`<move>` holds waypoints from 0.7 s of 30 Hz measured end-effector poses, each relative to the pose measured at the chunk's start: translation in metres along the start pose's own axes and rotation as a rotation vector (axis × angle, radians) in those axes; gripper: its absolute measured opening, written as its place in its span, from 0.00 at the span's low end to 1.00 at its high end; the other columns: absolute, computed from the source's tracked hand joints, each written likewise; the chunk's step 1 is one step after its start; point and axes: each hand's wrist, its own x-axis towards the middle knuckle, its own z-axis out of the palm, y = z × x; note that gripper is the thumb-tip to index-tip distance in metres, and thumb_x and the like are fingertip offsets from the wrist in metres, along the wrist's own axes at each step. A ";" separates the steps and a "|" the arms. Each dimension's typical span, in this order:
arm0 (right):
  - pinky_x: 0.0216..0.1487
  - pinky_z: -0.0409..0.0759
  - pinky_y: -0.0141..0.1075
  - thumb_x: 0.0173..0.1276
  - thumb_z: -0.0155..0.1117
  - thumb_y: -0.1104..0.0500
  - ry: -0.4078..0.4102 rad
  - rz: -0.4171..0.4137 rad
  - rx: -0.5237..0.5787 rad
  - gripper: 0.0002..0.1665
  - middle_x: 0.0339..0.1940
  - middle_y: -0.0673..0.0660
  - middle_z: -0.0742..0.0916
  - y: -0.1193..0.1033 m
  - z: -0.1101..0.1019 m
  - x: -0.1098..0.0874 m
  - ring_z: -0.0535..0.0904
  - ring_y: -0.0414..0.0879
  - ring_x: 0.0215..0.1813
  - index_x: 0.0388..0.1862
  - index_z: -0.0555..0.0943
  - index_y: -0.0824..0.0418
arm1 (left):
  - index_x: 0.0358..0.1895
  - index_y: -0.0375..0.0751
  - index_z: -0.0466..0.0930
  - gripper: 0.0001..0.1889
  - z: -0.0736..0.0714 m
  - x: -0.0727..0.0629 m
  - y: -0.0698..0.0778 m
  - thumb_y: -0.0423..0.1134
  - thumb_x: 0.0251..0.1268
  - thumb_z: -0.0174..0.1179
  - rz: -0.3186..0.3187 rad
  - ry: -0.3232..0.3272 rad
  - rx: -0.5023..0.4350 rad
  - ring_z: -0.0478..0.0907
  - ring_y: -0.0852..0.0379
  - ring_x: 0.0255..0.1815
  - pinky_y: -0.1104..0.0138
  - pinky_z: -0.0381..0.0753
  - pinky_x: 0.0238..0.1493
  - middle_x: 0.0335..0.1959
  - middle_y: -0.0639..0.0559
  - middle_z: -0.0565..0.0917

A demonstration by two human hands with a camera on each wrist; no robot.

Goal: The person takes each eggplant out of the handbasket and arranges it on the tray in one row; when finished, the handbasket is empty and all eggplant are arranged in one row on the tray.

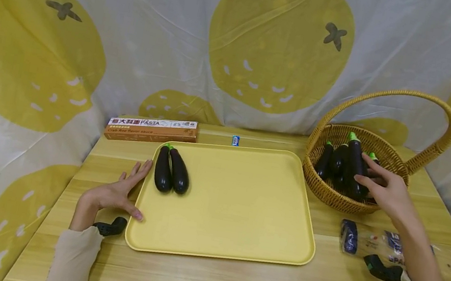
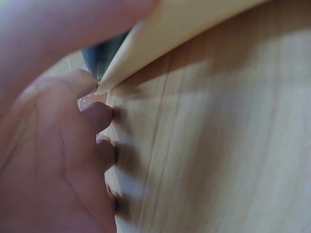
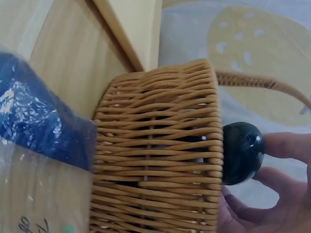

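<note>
My right hand [image 1: 390,193] reaches over the near right rim of the wicker basket [image 1: 334,198] and grips a dark purple eggplant [image 1: 355,165] between thumb and fingers. Its green stem end points up and away. In the right wrist view, the rounded end of this eggplant [image 3: 241,153] shows above the basket rim. Several other eggplants [image 1: 324,159] lie inside the basket. On the yellow tray [image 1: 237,202], two eggplants [image 1: 171,171] lie side by side at the upper left. My left hand [image 1: 115,194] rests at the tray's left edge, fingers spread, thumb on the rim.
A pasta box [image 1: 151,129] lies behind the tray at the left, and a small blue packet [image 1: 235,140] at the back edge. Bagged spaghetti [image 1: 369,241] lies under my right forearm. The basket's tall handle [image 1: 394,93] arches up. A lemon-print cloth [image 1: 173,27] hangs behind.
</note>
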 end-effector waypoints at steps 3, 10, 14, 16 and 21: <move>0.33 0.81 0.34 0.81 0.56 0.43 -0.011 -0.019 -0.018 0.41 0.64 0.70 0.77 -0.004 -0.004 -0.007 0.75 0.37 0.36 0.86 0.53 0.47 | 0.84 0.43 0.24 0.78 0.000 -0.001 0.000 0.42 0.43 0.84 0.006 0.002 -0.005 0.10 0.32 0.81 0.29 0.14 0.74 0.83 0.34 0.19; 0.30 0.68 0.36 0.82 0.56 0.47 -0.100 -0.079 -0.075 0.38 0.65 0.67 0.77 -0.015 -0.011 -0.028 0.72 0.40 0.37 0.85 0.57 0.47 | 0.85 0.44 0.24 0.78 0.000 -0.002 0.000 0.42 0.44 0.84 0.005 0.002 -0.003 0.10 0.32 0.81 0.29 0.14 0.74 0.83 0.36 0.19; 0.30 0.64 0.38 0.82 0.55 0.47 -0.181 -0.100 -0.116 0.37 0.73 0.73 0.72 -0.024 -0.011 -0.038 0.71 0.38 0.39 0.85 0.57 0.44 | 0.85 0.45 0.23 0.78 -0.001 -0.002 0.000 0.42 0.44 0.84 0.001 0.002 0.001 0.10 0.33 0.81 0.29 0.15 0.74 0.83 0.36 0.19; 0.31 0.66 0.39 0.82 0.56 0.46 -0.218 -0.109 -0.129 0.37 0.75 0.74 0.71 -0.029 -0.009 -0.043 0.74 0.42 0.42 0.85 0.57 0.42 | 0.85 0.46 0.23 0.78 -0.001 -0.002 0.000 0.42 0.44 0.84 0.000 0.000 -0.001 0.10 0.33 0.81 0.29 0.15 0.74 0.83 0.36 0.19; 0.47 0.78 0.48 0.80 0.58 0.45 -0.285 -0.158 -0.120 0.36 0.78 0.72 0.70 -0.048 0.003 -0.048 0.73 0.67 0.69 0.84 0.61 0.40 | 0.85 0.44 0.24 0.78 -0.001 -0.001 0.001 0.43 0.44 0.84 0.004 -0.001 0.004 0.10 0.33 0.82 0.29 0.15 0.75 0.83 0.36 0.19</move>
